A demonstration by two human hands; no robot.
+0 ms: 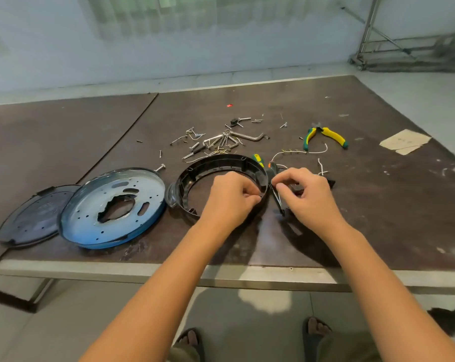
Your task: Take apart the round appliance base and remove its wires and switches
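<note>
A black plastic ring (216,163), the round base's shell, lies on the brown table (377,205). My left hand (231,199) grips the ring's right wall with curled fingers. My right hand (307,197) sits just right of the ring, its fingers pinching something small at a dark part; what it pinches is hidden. A thin metal strip (278,198) runs between the two hands. White wire (294,152) lies loose behind them. A blue metal plate (111,207) and a dark round cover (30,218) rest to the left.
Several loose screws and metal brackets (221,139) lie scattered behind the ring. Yellow-green pliers (325,137) sit at the right rear, a screwdriver handle (258,160) by the ring. A paper scrap (403,141) lies far right. The table's front edge (142,270) is near my arms.
</note>
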